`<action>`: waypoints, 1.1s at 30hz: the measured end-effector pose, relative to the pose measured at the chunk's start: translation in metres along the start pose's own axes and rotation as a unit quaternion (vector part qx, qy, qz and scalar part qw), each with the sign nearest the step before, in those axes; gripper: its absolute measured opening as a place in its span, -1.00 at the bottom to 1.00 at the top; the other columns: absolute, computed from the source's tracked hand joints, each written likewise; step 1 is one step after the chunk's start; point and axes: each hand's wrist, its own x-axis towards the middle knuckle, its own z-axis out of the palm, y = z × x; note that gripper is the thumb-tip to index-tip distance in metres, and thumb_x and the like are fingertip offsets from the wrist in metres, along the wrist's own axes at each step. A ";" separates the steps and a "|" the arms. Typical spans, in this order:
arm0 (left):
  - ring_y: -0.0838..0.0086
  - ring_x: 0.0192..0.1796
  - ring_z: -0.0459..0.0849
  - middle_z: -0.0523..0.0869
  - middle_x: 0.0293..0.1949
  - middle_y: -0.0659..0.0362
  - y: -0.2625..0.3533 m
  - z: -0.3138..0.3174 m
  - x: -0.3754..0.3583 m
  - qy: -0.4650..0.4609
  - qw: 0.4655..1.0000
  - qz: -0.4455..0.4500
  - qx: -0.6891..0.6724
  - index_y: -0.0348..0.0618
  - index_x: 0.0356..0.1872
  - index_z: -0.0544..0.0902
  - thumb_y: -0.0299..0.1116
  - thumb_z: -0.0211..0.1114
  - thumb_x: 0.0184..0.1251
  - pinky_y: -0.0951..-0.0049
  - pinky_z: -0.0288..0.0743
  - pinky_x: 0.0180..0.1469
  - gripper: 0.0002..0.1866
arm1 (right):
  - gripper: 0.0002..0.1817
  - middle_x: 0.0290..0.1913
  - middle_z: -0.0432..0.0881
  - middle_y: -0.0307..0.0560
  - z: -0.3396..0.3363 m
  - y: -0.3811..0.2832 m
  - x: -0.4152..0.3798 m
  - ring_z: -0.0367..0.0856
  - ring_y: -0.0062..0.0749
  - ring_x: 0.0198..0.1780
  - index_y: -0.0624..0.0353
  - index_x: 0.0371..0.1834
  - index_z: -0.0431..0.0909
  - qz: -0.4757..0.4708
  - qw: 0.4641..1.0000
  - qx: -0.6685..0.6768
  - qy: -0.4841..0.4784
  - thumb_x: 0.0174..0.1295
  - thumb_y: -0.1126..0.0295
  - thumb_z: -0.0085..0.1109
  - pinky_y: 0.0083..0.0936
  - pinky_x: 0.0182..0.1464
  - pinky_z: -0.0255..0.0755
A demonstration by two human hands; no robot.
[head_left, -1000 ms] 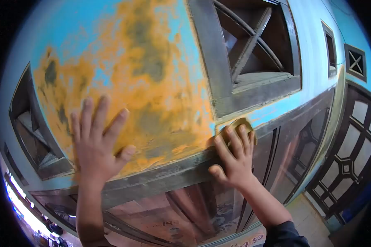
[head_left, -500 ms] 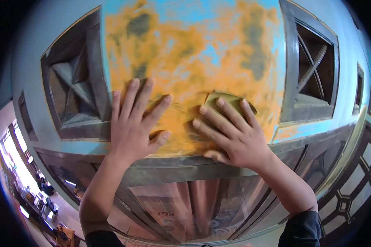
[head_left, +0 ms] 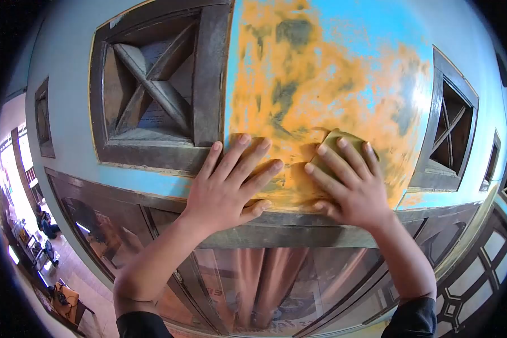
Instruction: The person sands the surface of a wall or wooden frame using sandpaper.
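My left hand [head_left: 225, 186] lies flat on the lower left of a wall panel [head_left: 321, 107] with patchy orange, blue and dark paint. Its fingers are spread and hold nothing. Under the fingers of my right hand [head_left: 357, 188], a folded olive-brown piece of sandpaper [head_left: 336, 137] is pressed against the same panel. Most of the sheet is hidden by that hand, and only its upper edge and a corner show.
A dark wooden vent frame with a crossed inset [head_left: 152, 84] is left of the panel, a similar vent [head_left: 448, 129] right. Below runs a dark wooden beam [head_left: 287, 231] over glass panes with pinkish curtains [head_left: 265, 281]. A brown chair [head_left: 66, 298] stands far left.
The view has swung to the left, so the left vent shows more fully and both hands appear further right. Both hands remain on the panel, the right still on the sandpaper.
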 end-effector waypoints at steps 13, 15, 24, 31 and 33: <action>-0.01 0.67 -0.03 0.09 0.65 0.12 -0.012 -0.006 -0.006 0.004 0.999 -0.046 0.019 0.41 0.57 0.28 0.28 0.06 0.42 -0.36 -0.21 0.57 -0.28 | -0.24 0.58 0.31 -0.26 0.014 -0.025 -0.013 0.21 -0.11 0.59 -0.43 0.51 0.38 0.047 0.998 -0.049 0.004 0.27 -0.39 0.01 0.19 0.58 -0.11; -0.01 0.66 -0.02 0.09 0.65 0.12 -0.013 -0.004 -0.007 0.013 0.999 -0.041 0.020 0.40 0.57 0.28 0.28 0.04 0.43 -0.36 -0.21 0.57 -0.28 | -0.26 0.58 0.31 -0.25 0.005 -0.009 -0.007 0.20 -0.08 0.59 -0.43 0.50 0.39 0.064 0.996 -0.055 0.001 0.27 -0.36 0.04 0.18 0.58 -0.10; -0.02 0.66 0.00 0.10 0.65 0.08 -0.011 -0.001 -0.006 0.028 0.998 -0.048 0.022 0.35 0.56 0.30 0.27 0.00 0.45 -0.37 -0.17 0.55 -0.30 | -0.27 0.61 0.23 -0.13 -0.003 -0.010 0.048 0.10 0.02 0.62 -0.25 0.54 0.35 0.147 0.982 -0.059 0.102 0.31 -0.17 0.11 0.11 0.60 -0.14; -0.02 0.66 0.02 0.13 0.64 0.07 -0.011 -0.002 -0.007 0.029 0.998 -0.043 0.028 0.34 0.56 0.32 0.28 0.01 0.44 -0.36 -0.17 0.55 -0.29 | -0.26 0.58 0.28 -0.13 -0.015 0.020 0.047 0.13 -0.02 0.61 -0.24 0.54 0.35 0.104 0.985 -0.081 0.113 0.31 -0.19 0.09 0.11 0.60 -0.13; -0.02 0.66 0.02 0.13 0.64 0.08 -0.011 -0.002 -0.007 0.027 0.998 -0.043 0.027 0.34 0.56 0.31 0.28 0.01 0.44 -0.36 -0.17 0.55 -0.29 | -0.24 0.58 0.27 -0.11 -0.018 0.031 0.056 0.10 -0.01 0.62 -0.22 0.56 0.32 0.149 0.975 -0.076 0.149 0.30 -0.18 0.13 0.13 0.60 -0.16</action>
